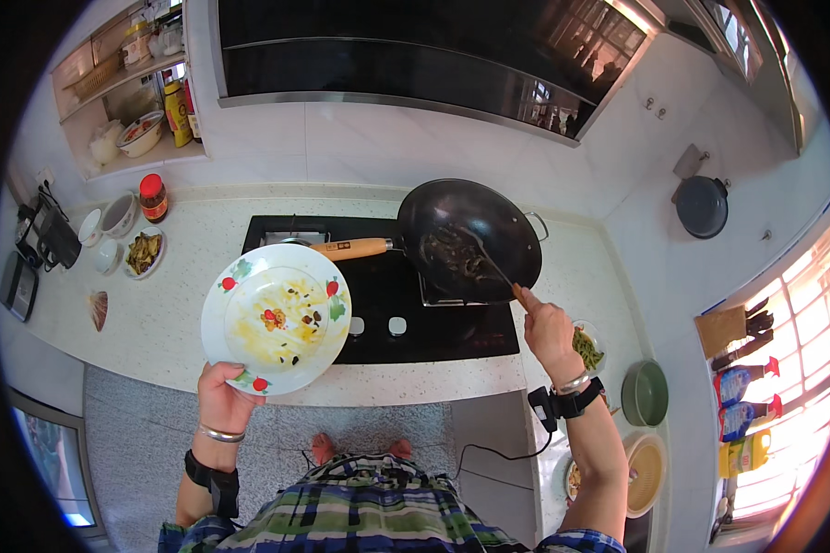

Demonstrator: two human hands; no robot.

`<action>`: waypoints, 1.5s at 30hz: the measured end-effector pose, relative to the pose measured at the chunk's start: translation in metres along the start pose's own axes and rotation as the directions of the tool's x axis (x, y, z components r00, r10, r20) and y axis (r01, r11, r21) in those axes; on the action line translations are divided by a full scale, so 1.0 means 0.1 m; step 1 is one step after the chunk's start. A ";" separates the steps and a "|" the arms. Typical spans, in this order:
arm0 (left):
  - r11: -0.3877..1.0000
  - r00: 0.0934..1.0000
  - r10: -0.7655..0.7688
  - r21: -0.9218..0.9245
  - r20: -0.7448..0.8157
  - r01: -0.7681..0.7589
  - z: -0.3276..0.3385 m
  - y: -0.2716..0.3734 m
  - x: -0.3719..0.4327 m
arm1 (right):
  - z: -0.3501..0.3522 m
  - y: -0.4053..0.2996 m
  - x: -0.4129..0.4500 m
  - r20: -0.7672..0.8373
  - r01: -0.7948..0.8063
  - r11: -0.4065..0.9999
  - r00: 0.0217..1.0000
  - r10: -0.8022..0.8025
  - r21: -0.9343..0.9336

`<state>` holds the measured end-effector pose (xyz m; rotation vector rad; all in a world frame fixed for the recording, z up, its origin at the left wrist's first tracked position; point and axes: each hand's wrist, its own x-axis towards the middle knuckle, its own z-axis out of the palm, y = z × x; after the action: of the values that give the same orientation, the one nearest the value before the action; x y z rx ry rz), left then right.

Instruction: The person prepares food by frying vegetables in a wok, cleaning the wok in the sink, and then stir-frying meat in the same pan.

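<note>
My left hand (229, 395) grips the lower rim of a white plate (214, 325) with a red and green pattern. Yellowish oily smears and a few dark scraps mark the plate's face, which is turned towards me. In my right hand (548, 330) is the wooden handle of a metal spatula (496, 268). The spatula's far end reaches into a black wok (467, 207), among dark, glossy food (454, 254) in its bottom. The wok sits over the right side of a black gas hob (380, 290). Its wooden handle (356, 249) points left, partly behind the plate.
A plate of browned food (144, 253), bowls (120, 214) and a red-lidded jar (154, 198) stand on the left counter. To the right are a plate of green vegetables (588, 347), a green bowl (644, 392) and a yellowish basket (645, 477). A cable (498, 456) hangs from my right wrist.
</note>
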<state>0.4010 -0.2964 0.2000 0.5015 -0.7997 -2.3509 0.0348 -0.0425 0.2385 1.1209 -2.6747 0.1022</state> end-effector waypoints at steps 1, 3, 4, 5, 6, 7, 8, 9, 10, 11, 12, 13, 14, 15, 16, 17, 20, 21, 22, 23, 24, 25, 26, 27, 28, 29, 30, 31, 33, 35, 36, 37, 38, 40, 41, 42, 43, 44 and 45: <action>1.000 1.000 0.003 -0.006 0.006 -0.003 -0.01 -0.01 0.00 | 0.02 0.02 0.01 0.000 -0.003 1.000 1.000 0.003 -0.001; 1.000 1.000 0.006 -0.010 0.014 -0.005 0.05 -0.03 0.00 | 0.09 0.05 0.06 0.020 0.055 0.994 0.998 -0.054 -0.091; 0.999 0.995 0.036 -0.023 -0.092 -0.038 0.15 -0.06 0.01 | 0.10 0.03 0.03 0.018 0.053 0.995 0.999 -0.051 -0.090; 0.997 0.978 0.064 -0.032 -0.197 -0.072 0.22 -0.06 0.01 | 0.09 0.01 -0.04 0.048 0.060 0.985 0.997 -0.052 -0.160; 0.997 0.978 0.067 -0.033 -0.200 -0.075 0.22 -0.05 0.00 | 0.08 -0.01 -0.07 0.082 0.075 0.971 0.995 -0.058 -0.227; 0.997 0.981 0.077 -0.001 -0.176 -0.079 0.21 -0.05 -0.02 | 0.00 0.01 -0.06 0.082 0.078 0.971 0.995 -0.061 -0.226; 0.996 0.985 0.087 0.030 -0.152 -0.083 0.20 -0.05 -0.03 | -0.13 0.05 -0.07 0.079 0.084 0.968 0.995 -0.068 -0.236; 0.996 0.983 0.085 0.028 -0.161 -0.082 0.17 -0.05 -0.04 | -0.25 0.08 -0.09 0.083 0.096 0.965 0.994 -0.077 -0.246; 0.997 0.985 0.082 0.025 -0.152 -0.080 0.14 -0.05 -0.05 | -0.36 0.07 -0.12 0.088 0.113 0.952 0.992 -0.091 -0.286; 0.997 0.986 0.080 0.023 -0.144 -0.077 0.12 -0.05 -0.05 | -0.43 0.06 -0.15 0.093 0.119 0.951 0.991 -0.096 -0.285; 0.997 0.987 0.080 0.017 -0.142 -0.078 0.12 -0.06 -0.05 | -0.51 0.04 -0.19 0.130 0.124 0.944 0.988 -0.087 -0.306; 0.996 0.983 0.089 0.010 -0.160 -0.089 0.12 -0.07 -0.05 | -0.55 0.03 -0.21 0.167 0.130 0.937 0.983 -0.078 -0.325; 0.995 0.979 0.098 0.004 -0.179 -0.099 0.12 -0.08 -0.05 | -0.49 0.05 -0.21 0.247 0.138 0.934 0.967 -0.056 -0.328; 0.995 0.980 0.094 -0.001 -0.174 -0.096 0.14 -0.09 -0.04 | -0.43 0.05 -0.20 0.246 0.134 0.933 0.968 -0.051 -0.334; 0.995 0.975 0.091 -0.017 -0.201 -0.096 0.18 -0.10 -0.02 | -0.35 0.03 -0.19 0.232 0.129 0.933 0.971 -0.051 -0.336; 0.995 0.970 0.087 -0.033 -0.228 -0.097 0.19 -0.11 0.00 | -0.28 0.03 -0.18 0.218 0.124 0.933 0.975 -0.051 -0.337; 0.997 0.994 -0.024 -0.070 0.103 0.031 -0.13 -0.03 -0.01 | -0.27 0.07 -0.11 0.156 0.093 0.957 0.986 -0.052 -0.275; 0.997 0.994 -0.018 -0.069 0.106 0.025 -0.05 -0.03 -0.01 | -0.27 0.06 -0.09 0.130 0.097 0.962 0.989 -0.066 -0.255; 0.999 0.999 0.030 -0.043 -0.045 -0.032 0.09 -0.05 -0.02 | -0.32 0.05 -0.08 0.134 0.099 0.962 0.989 -0.066 -0.255; 0.996 0.978 0.081 -0.009 -0.195 -0.084 0.16 -0.08 -0.03 | -0.41 0.01 -0.08 0.164 0.084 0.986 0.985 -0.059 -0.145; 0.996 0.978 0.081 -0.009 -0.193 -0.085 0.16 -0.08 -0.02 | -0.49 -0.02 -0.09 0.191 0.061 0.998 0.980 -0.054 -0.034; 0.996 0.980 0.083 -0.012 -0.180 -0.087 0.13 -0.08 -0.02 | -0.45 0.01 -0.09 0.189 0.062 0.997 0.980 -0.054 -0.035; 0.996 0.982 0.086 -0.015 -0.167 -0.089 0.12 -0.09 -0.03 | -0.35 0.05 -0.07 0.172 0.079 0.984 0.979 -0.106 0.158; 0.996 0.983 0.083 -0.016 -0.164 -0.086 0.13 -0.10 -0.02 | -0.27 0.09 -0.06 0.145 0.092 0.935 0.978 -0.149 0.342; 0.997 0.980 0.075 -0.022 -0.185 -0.081 0.14 -0.10 -0.01 | -0.20 0.05 -0.05 0.142 0.091 0.935 0.979 -0.147 0.343; 0.997 0.976 0.068 -0.027 -0.206 -0.075 0.15 -0.10 -0.01 | -0.13 -0.05 -0.04 0.151 0.029 0.890 0.983 -0.109 0.454; 0.997 0.977 0.069 -0.023 -0.203 -0.075 0.14 -0.09 -0.01 | -0.05 -0.11 -0.04 0.163 -0.033 0.829 0.984 -0.071 0.559; 0.997 0.981 0.065 -0.019 -0.185 -0.070 0.13 -0.09 -0.01 | 0.04 -0.13 -0.02 0.161 -0.034 0.827 0.985 -0.069 0.561; 0.998 0.984 0.063 -0.011 -0.169 -0.066 0.14 -0.08 -0.01 | 0.20 -0.13 0.01 0.152 -0.081 0.812 0.988 -0.009 0.578; 0.997 0.977 0.076 -0.005 -0.202 -0.079 0.17 -0.07 -0.04 | 0.25 -0.03 0.03 0.161 -0.098 0.858 0.987 0.018 0.504; 0.996 0.976 0.085 -0.007 -0.202 -0.088 0.16 -0.06 -0.05 | 0.24 0.02 0.07 0.161 -0.106 0.901 0.986 0.041 0.421; 0.997 0.983 0.076 0.006 -0.166 -0.076 0.12 -0.04 -0.08 | 0.21 0.06 0.10 0.155 -0.098 0.901 0.987 0.035 0.422; 0.998 0.989 0.066 0.020 -0.130 -0.064 0.11 -0.03 -0.09 | 0.18 0.10 0.11 0.129 -0.076 0.911 0.991 0.025 0.405; 0.998 0.986 0.067 0.016 -0.156 -0.065 0.12 -0.04 -0.10 | 0.19 0.14 0.14 0.046 -0.005 0.936 0.999 -0.012 0.352; 0.998 0.982 0.068 0.012 -0.178 -0.067 0.13 -0.04 -0.10 | 0.18 0.12 0.20 0.049 -0.005 0.936 0.999 -0.013 0.351; 0.998 0.982 0.065 0.017 -0.179 -0.063 0.14 -0.04 -0.10 | 0.16 0.06 0.27 0.047 -0.014 0.967 0.999 0.002 0.255; 0.997 0.975 0.074 -0.001 -0.207 -0.076 0.17 -0.05 -0.09 | 0.16 0.01 0.31 0.045 -0.023 0.988 0.999 0.016 0.155; 0.996 0.968 0.082 -0.019 -0.235 -0.089 0.18 -0.06 -0.08 | 0.20 -0.01 0.34 0.027 0.013 0.999 1.000 -0.014 0.050; 0.996 0.969 0.082 -0.017 -0.232 -0.089 0.19 -0.06 -0.08 | 0.23 0.00 0.34 0.025 0.010 0.999 1.000 -0.011 0.051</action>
<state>0.3950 -0.2794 0.2114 0.7005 -0.6667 -2.1718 0.0074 -0.0693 0.2240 1.1585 -2.7025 0.1563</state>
